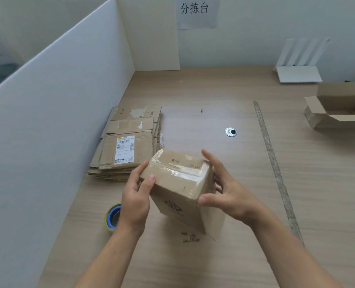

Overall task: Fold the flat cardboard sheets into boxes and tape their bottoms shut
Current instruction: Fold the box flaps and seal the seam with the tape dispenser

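Observation:
A small brown cardboard box (178, 183) is held between both hands just above the table, its taped face turned up and clear tape shining across the flaps. My left hand (136, 198) grips its left side with the thumb on the top edge. My right hand (224, 190) holds its right side, fingers spread along the far edge and thumb at the near corner. A stack of flat cardboard sheets (126, 142) lies to the left by the white partition. A roll of clear tape with a blue core (112, 217) lies on the table, partly hidden behind my left wrist.
A white partition (58, 121) walls the left side. An open folded box (338, 109) stands at the right edge. A strip of tape (274, 163) runs along the wooden table (214, 100), near a round cable hole (231, 132). A white stand (299, 63) leans against the back wall.

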A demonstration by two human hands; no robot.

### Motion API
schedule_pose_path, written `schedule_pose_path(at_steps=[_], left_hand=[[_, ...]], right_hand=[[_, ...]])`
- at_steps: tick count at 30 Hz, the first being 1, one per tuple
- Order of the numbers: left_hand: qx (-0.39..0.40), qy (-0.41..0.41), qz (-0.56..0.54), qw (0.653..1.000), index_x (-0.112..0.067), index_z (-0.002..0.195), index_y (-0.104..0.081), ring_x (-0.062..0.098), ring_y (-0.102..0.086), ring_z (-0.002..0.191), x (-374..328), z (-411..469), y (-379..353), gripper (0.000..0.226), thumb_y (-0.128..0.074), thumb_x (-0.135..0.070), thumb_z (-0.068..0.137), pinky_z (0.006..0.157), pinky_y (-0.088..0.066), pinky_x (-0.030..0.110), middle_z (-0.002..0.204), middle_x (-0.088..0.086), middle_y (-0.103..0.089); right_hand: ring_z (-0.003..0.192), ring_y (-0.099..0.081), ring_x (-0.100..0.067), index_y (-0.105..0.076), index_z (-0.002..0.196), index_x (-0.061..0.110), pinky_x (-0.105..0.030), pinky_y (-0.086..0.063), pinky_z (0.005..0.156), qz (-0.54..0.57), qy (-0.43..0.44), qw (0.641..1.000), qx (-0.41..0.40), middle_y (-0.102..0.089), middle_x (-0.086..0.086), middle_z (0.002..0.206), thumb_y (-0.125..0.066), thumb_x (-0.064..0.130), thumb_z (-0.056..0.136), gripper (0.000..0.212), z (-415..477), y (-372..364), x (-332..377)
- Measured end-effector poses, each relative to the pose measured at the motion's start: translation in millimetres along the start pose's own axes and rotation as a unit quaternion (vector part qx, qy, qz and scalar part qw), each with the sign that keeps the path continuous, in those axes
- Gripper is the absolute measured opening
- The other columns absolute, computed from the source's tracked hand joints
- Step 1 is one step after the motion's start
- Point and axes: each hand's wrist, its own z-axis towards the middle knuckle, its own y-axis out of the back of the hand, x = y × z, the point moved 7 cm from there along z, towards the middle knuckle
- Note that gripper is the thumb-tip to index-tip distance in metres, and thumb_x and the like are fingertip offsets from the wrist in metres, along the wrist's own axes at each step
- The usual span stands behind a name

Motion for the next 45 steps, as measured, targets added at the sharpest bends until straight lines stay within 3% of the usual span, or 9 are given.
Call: schedule_pose_path(at_steps=[6,12,18,23,26,30,36,41,45], left_hand=[[0.004,-0.023,0.003,1.000,-0.034,0.120,-0.063,0.010,-0.063,0.104,-1,2,5,0.054,-0.068,-0.045,0.068,0.099,-0.047,0.035,0.109,-0.001,-0.066],[-0.021,-0.034,0.091,0.995,-0.037,0.123,-0.059,0.009,-0.065,0.090,16,-3,14,0.061,-0.067,-0.053,0.065,0.084,-0.051,0.028,0.093,-0.009,-0.071],[0.049,0.004,0.204,0.978,-0.064,0.126,-0.042,0.011,-0.057,0.114,35,-14,11,0.071,-0.067,-0.056,0.060,0.099,-0.048,0.034,0.121,-0.006,-0.056],[0.071,0.026,0.296,0.952,-0.043,0.136,-0.044,-0.002,-0.053,0.111,41,-15,-3,0.081,-0.067,-0.072,0.064,0.089,-0.042,0.016,0.121,-0.013,-0.057],[0.011,0.017,0.315,0.949,-0.037,0.123,-0.044,0.005,-0.057,0.108,37,-11,-10,0.060,-0.078,-0.051,0.077,0.087,-0.044,0.024,0.117,-0.016,-0.058],[-0.012,0.006,0.353,0.936,-0.033,0.121,-0.046,0.013,-0.061,0.100,37,-9,-14,0.049,-0.075,-0.045,0.083,0.087,-0.048,0.035,0.111,-0.013,-0.063],[-0.014,-0.007,0.348,0.938,-0.027,0.122,-0.056,0.011,-0.065,0.101,34,-9,-9,0.026,-0.061,-0.026,0.096,0.083,-0.045,0.027,0.099,-0.020,-0.065],[0.014,-0.001,0.311,0.950,-0.045,0.104,-0.051,0.006,-0.068,0.092,32,-13,-5,0.023,-0.056,-0.023,0.099,0.072,-0.045,0.015,0.095,-0.015,-0.073],[0.004,-0.018,0.154,0.988,-0.045,0.113,-0.054,0.011,-0.069,0.100,27,-18,-2,0.030,-0.059,-0.023,0.093,0.085,-0.051,0.027,0.107,-0.007,-0.075]], right_hand=[[0.125,-0.052,-0.005,-0.043,0.131,0.060,-0.021,-0.040,0.105,-0.017,0.005,0.999,-0.045,-0.057,0.024,0.129,-0.081,0.039,0.069,0.076,-4,-5,-15],[0.138,-0.028,0.013,-0.024,0.138,0.069,-0.040,-0.030,0.118,-0.001,-0.093,0.996,-0.014,-0.031,0.036,0.149,-0.069,0.024,0.086,0.082,-12,-5,-49],[0.133,-0.047,-0.002,-0.030,0.150,0.036,-0.038,-0.037,0.114,0.157,-0.110,0.968,-0.160,-0.053,0.018,0.140,-0.066,0.032,0.082,0.077,-14,-5,-61],[0.115,-0.057,-0.003,-0.044,0.140,0.033,-0.033,-0.047,0.102,-0.054,-0.177,0.964,-0.189,-0.062,0.013,0.123,-0.081,0.047,0.071,0.079,-9,-3,-65],[0.098,-0.063,-0.005,-0.052,0.120,0.036,-0.033,-0.052,0.089,-0.113,-0.160,0.953,-0.231,-0.066,0.014,0.106,-0.083,0.041,0.071,0.058,-6,-6,-65],[0.095,-0.063,-0.006,-0.056,0.122,0.032,-0.030,-0.051,0.087,-0.141,-0.145,0.944,-0.262,-0.067,0.015,0.101,-0.078,0.034,0.079,0.047,-8,-1,-65],[0.092,-0.061,-0.001,-0.061,0.118,0.036,-0.031,-0.051,0.085,-0.121,-0.140,0.950,-0.253,-0.068,0.017,0.097,-0.072,0.029,0.086,0.034,-9,3,-68],[0.102,-0.066,-0.001,-0.065,0.110,0.042,-0.041,-0.054,0.092,-0.037,-0.123,0.966,-0.225,-0.072,0.017,0.102,-0.071,0.026,0.086,0.029,-13,5,-67],[0.121,-0.055,0.004,-0.071,0.104,0.038,-0.022,-0.049,0.096,-0.013,-0.040,0.971,-0.235,-0.063,0.018,0.125,-0.073,0.025,0.087,0.022,-20,20,-44]])
